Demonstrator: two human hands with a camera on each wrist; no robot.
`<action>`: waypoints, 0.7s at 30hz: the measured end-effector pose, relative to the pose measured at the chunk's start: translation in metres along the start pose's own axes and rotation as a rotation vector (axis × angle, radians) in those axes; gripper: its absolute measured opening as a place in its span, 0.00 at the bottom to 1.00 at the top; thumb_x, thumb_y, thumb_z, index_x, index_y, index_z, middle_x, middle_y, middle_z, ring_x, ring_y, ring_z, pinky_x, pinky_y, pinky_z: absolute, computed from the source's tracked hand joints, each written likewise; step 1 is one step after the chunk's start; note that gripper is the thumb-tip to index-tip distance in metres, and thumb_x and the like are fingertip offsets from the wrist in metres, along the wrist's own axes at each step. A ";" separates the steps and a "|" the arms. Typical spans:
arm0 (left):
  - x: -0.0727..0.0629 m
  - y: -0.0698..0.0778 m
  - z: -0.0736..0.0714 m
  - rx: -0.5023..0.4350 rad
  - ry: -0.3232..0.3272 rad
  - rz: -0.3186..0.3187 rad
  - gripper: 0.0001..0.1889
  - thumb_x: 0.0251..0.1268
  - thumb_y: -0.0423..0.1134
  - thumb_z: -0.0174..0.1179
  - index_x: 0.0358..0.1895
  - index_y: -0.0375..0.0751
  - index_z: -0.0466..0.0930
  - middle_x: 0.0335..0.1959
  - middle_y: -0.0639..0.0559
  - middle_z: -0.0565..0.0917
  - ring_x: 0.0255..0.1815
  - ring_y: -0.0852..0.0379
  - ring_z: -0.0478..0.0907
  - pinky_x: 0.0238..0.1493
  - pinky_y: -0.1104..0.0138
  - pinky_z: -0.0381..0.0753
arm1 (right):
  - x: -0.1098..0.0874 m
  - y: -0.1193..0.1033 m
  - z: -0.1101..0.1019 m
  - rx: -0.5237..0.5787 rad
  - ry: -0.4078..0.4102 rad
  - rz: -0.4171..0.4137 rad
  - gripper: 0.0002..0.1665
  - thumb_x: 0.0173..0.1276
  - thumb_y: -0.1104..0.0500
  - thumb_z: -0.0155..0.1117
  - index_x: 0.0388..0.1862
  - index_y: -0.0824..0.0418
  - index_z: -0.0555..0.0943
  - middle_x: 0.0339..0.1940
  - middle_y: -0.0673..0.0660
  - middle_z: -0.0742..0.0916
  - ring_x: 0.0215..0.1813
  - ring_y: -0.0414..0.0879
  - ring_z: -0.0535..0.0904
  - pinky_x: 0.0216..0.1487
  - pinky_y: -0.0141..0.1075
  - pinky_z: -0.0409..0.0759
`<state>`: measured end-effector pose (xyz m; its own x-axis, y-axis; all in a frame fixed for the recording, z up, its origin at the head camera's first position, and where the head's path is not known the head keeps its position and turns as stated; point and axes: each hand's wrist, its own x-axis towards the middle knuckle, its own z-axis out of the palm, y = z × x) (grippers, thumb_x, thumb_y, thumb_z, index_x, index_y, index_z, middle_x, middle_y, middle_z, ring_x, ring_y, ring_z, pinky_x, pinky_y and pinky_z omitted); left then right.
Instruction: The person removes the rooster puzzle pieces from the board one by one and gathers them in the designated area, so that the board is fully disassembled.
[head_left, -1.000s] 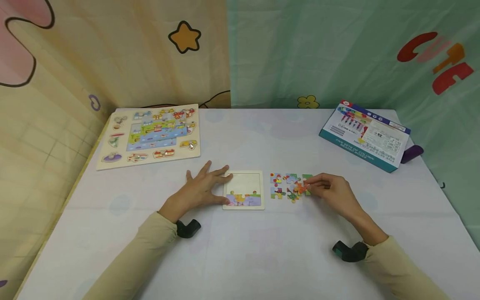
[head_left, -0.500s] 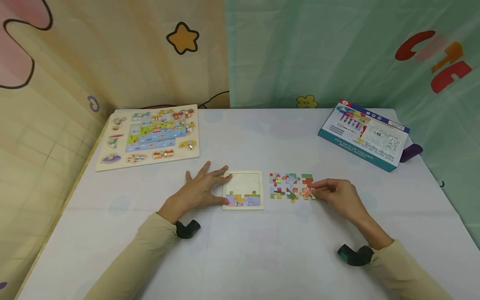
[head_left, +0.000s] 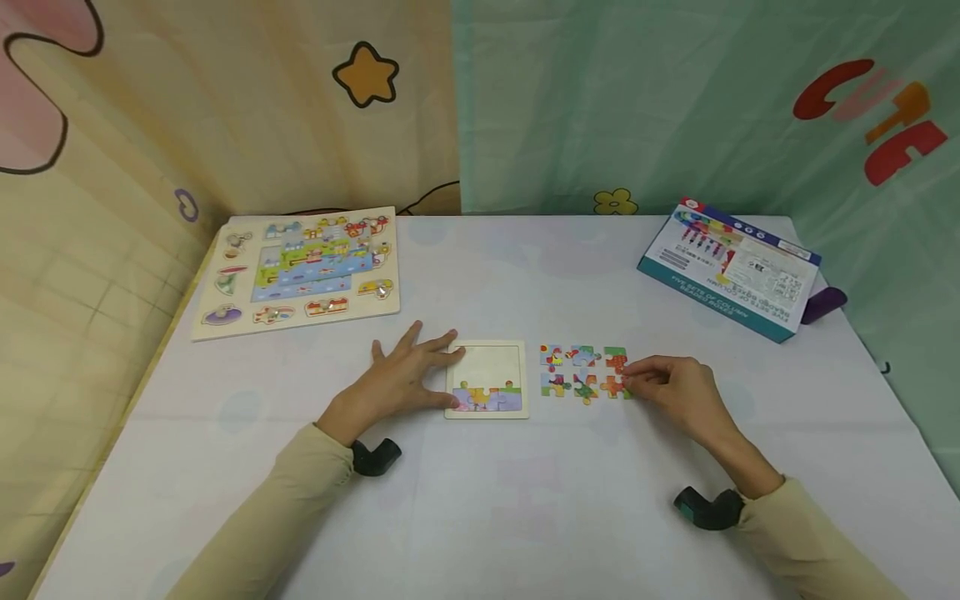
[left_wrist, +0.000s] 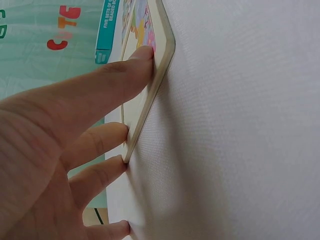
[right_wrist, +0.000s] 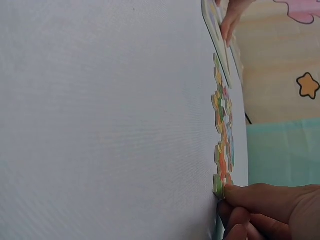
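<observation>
Head view: six loose puzzle pieces (head_left: 585, 387) lie beside one tray (head_left: 487, 363).

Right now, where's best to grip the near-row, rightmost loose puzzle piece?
Likely pinch its right edge, coming from the right: the puzzle piece lies flat, with neighbouring pieces on its left and far sides, and the right hand is at that edge.
</observation>
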<state>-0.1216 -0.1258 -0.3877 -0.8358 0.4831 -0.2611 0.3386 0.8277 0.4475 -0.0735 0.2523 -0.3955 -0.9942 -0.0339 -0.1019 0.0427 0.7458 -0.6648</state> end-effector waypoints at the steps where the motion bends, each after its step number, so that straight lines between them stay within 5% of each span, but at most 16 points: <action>1: 0.000 0.000 0.000 0.000 0.000 0.002 0.42 0.49 0.56 0.74 0.70 0.54 0.71 0.77 0.58 0.58 0.79 0.36 0.36 0.58 0.22 0.33 | 0.000 0.000 0.000 -0.004 0.006 -0.004 0.09 0.65 0.61 0.68 0.42 0.63 0.88 0.34 0.55 0.89 0.34 0.46 0.81 0.32 0.32 0.75; 13: 0.001 -0.001 -0.003 0.002 -0.014 0.013 0.42 0.51 0.56 0.73 0.72 0.55 0.68 0.78 0.58 0.56 0.79 0.36 0.34 0.59 0.22 0.32 | 0.012 -0.033 0.017 0.047 0.042 -0.179 0.08 0.65 0.62 0.69 0.42 0.63 0.87 0.33 0.54 0.87 0.32 0.46 0.78 0.27 0.31 0.75; 21: -0.003 -0.003 -0.003 0.029 -0.051 0.045 0.47 0.48 0.59 0.74 0.73 0.55 0.65 0.79 0.57 0.53 0.79 0.35 0.33 0.58 0.21 0.34 | 0.018 -0.080 0.063 0.063 -0.102 -0.325 0.09 0.60 0.68 0.70 0.40 0.63 0.88 0.27 0.48 0.82 0.29 0.40 0.74 0.30 0.31 0.75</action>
<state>-0.1215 -0.1303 -0.3855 -0.7965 0.5332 -0.2852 0.3883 0.8125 0.4348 -0.0886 0.1500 -0.3909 -0.9419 -0.3320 0.0516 -0.2659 0.6424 -0.7188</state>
